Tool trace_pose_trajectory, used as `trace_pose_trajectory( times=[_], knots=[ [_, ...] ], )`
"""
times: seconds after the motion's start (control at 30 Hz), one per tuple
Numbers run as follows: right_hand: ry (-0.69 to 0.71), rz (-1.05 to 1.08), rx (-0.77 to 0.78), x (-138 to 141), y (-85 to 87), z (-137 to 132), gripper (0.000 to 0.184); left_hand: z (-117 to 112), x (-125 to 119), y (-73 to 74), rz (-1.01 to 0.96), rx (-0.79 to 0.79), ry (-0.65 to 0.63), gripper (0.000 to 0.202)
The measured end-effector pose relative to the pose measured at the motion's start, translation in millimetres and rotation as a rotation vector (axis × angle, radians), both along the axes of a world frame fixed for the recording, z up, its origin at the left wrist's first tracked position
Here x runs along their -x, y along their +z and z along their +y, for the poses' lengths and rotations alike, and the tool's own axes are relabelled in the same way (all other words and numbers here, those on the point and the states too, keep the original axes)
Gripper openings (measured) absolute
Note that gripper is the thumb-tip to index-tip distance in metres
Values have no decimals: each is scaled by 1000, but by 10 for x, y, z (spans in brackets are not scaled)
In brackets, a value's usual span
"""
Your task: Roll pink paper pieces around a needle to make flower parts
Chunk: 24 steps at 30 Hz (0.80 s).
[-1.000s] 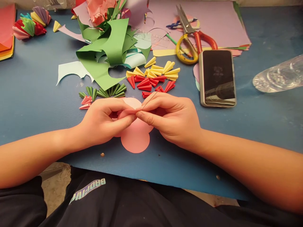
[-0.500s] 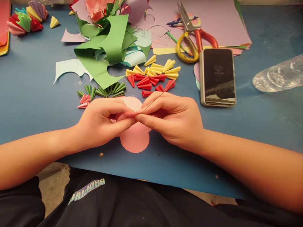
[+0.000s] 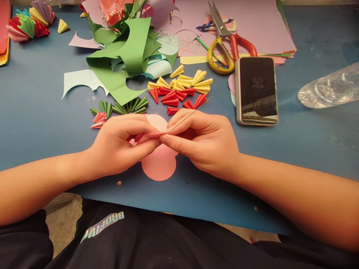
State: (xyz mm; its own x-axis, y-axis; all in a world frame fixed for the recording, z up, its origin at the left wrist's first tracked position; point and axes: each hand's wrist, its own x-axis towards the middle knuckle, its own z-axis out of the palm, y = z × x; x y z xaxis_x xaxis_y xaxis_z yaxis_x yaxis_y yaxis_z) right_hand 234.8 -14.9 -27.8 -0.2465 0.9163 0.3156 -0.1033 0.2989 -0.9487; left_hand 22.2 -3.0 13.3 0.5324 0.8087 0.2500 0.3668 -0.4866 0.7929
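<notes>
Pinched in my left hand (image 3: pixel 126 144) is a piece of pink paper (image 3: pixel 150 137), partly rolled or folded. My right hand (image 3: pixel 207 140) closes its thumb and index finger on the paper's right end and on a thin needle-like stick (image 3: pixel 190 114). The stick slants up and right past my knuckles; its lower end is hidden in the fingers. Both hands meet above several pink paper circles (image 3: pixel 159 167) on the table. Beyond my fingers lie small rolled paper cones: red (image 3: pixel 170 98), yellow (image 3: pixel 185 79), green (image 3: pixel 130 106) and pink (image 3: pixel 99 117).
Green paper offcuts (image 3: pixel 137 45) heap at the back. Scissors (image 3: pixel 223 37) rest on purple sheets (image 3: pixel 260 26), near a phone (image 3: pixel 256 91). A clear plastic bottle (image 3: pixel 328 86) lies at right. Folded colourful paper pieces (image 3: pixel 29 24) sit far left on the blue table (image 3: pixel 50 130).
The thin stick now reaches farther out, up and right beyond my right hand. Both hands keep nearly the same place and pinch; the view has shifted slightly.
</notes>
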Motion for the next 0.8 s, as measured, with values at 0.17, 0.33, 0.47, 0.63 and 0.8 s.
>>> trace_pose_trajectory(
  times=[0.17, 0.33, 0.47, 0.63, 0.8],
  knots=[
    [-2, -14, -1, 0, 1, 6, 20, -6, 7, 10, 41, -13, 0, 31],
    [26, 17, -38, -2, 6, 15, 18, -16, 9, -5, 21, -57, -32, 32],
    [34, 33, -51, 6, 4, 12, 17, -16, 23, -26, 8, -126, -48, 28],
    [25, 32, -21, 15, -5, 7, 9, 1, 29, -24, -17, -111, -40, 20],
    [15, -21, -82, 1, 15, 3, 8, 15, 31, -13, -42, -45, -19, 14]
  ],
)
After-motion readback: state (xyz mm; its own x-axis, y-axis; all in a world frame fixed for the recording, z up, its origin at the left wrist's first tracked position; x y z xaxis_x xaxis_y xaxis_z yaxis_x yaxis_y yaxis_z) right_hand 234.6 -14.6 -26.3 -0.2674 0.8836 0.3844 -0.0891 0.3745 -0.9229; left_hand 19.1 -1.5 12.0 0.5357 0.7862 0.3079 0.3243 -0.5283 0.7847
